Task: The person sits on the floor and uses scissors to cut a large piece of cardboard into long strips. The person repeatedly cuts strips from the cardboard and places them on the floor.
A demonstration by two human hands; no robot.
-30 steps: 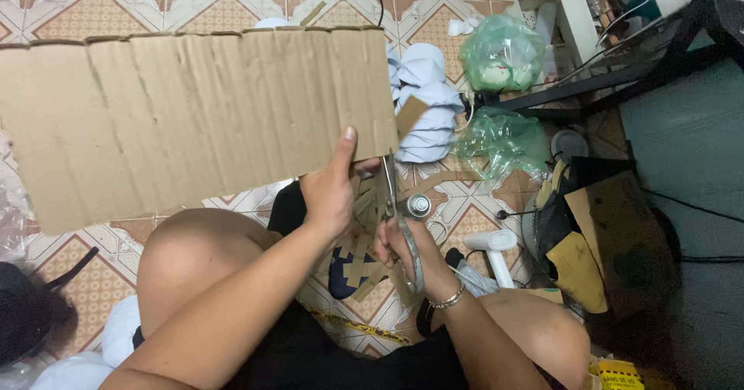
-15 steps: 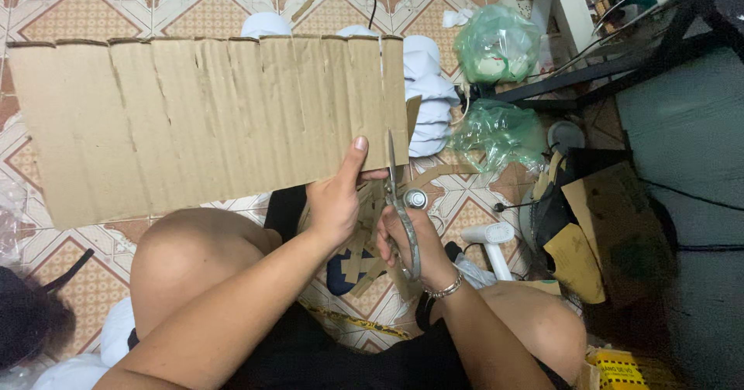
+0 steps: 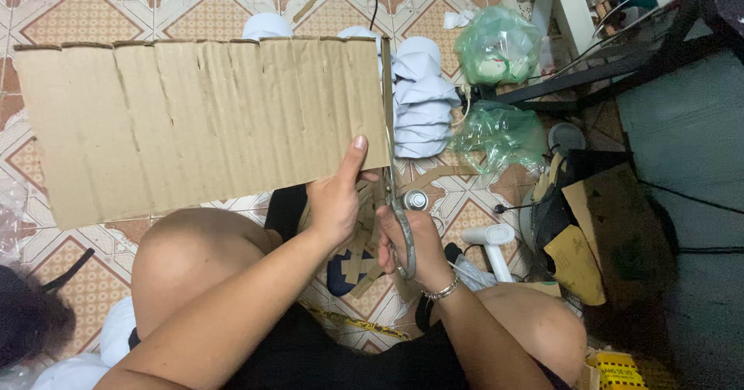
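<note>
1. Two hands in my view, both at the lower right corner of the cardboard sheet [image 3: 201, 127], which I take as landmark for every entry.
2. Cardboard sheet: large, brown, corrugated, held up flat above the tiled floor [image 3: 101, 3]; its top edge is ragged, its right edge runs straight beside the scissor blades.
3. Left hand [image 3: 337, 200]: closed on the sheet's lower right corner, thumb pressed flat on the near face, fingers hidden behind it.
4. Right hand [image 3: 411, 239]: just below the sheet's right corner, fingers closed through the loops of the scissors [image 3: 399, 204].
5. Scissors: blades point up along the sheet's right edge; a thin cardboard strip [image 3: 385, 88] stands along that edge. I cannot tell how far the blades are parted.
6. Bracelet [image 3: 442, 289]: silver chain on the right wrist, below the sheet.
7. Cardboard offcuts [image 3: 360, 258]: narrow strips on the floor under the sheet's lower right corner, between my knees.
8. Stack of pale blue caps [image 3: 422, 103]: on the floor just right of the sheet.
9. Green plastic bags [image 3: 496, 45]: two, further right of the sheet, one above the other.
10. Folded brown cardboard pieces [image 3: 577, 243]: well right of the sheet, lower down.
11. White handle-shaped object [image 3: 492, 243]: on the floor, right of the right hand.
</note>
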